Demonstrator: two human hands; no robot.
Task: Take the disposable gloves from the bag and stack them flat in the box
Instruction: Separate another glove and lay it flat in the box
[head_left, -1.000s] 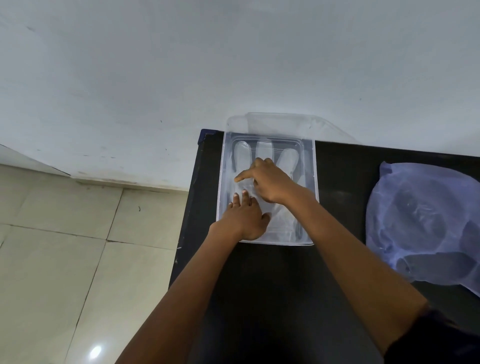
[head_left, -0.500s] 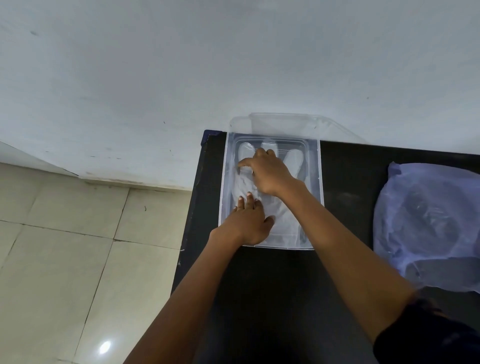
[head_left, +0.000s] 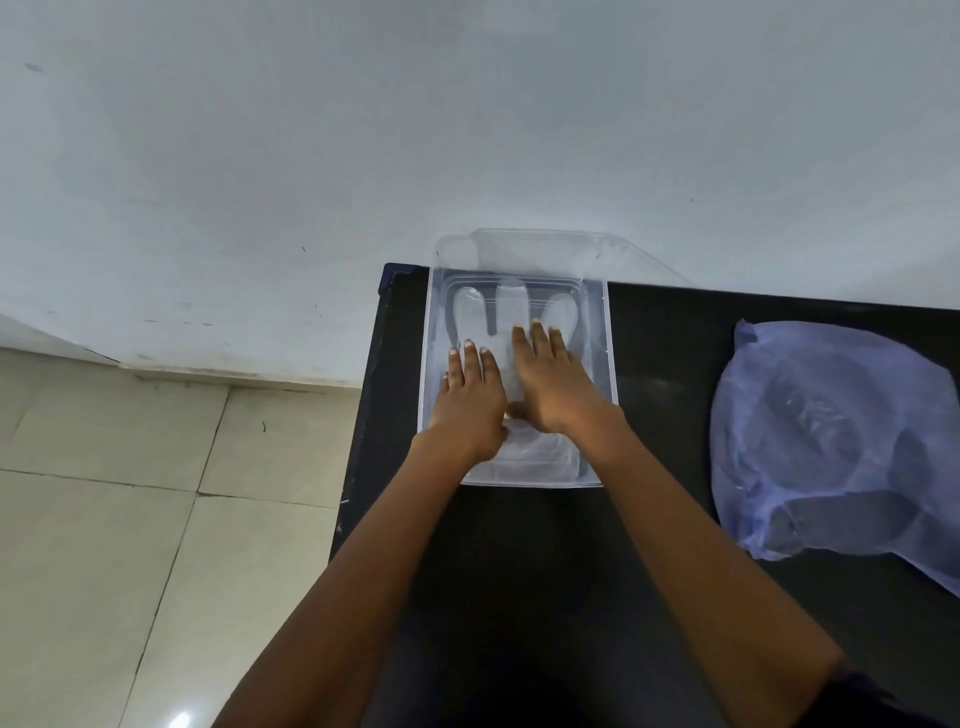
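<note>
Two surfaces fill most of the view: a pale grey wall (head_left: 467, 130) behind and a black table (head_left: 545, 597) set against it, with beige floor tiles (head_left: 130, 519) off to the left. On the right part of the table lies a translucent bluish plastic bag (head_left: 831, 441), crumpled and slumped, well apart from everything else. Near the table's far left corner sits a clear plastic box (head_left: 605, 338), its clear lid (head_left: 545, 249) leaning against the wall just behind it. Inside the box lies a transparent disposable glove (head_left: 511, 301), spread flat with its finger shapes pointing toward the wall and its cuff toward the near edge. Both bare forearms reach in from the bottom of the frame. Left hand (head_left: 470, 400) rests palm down on the glove's left half, fingers straight and close together, gripping nothing. Right hand (head_left: 550, 384) lies just beside it, also flat and released, pressing the glove's middle, with the two thumbs nearly touching.
</note>
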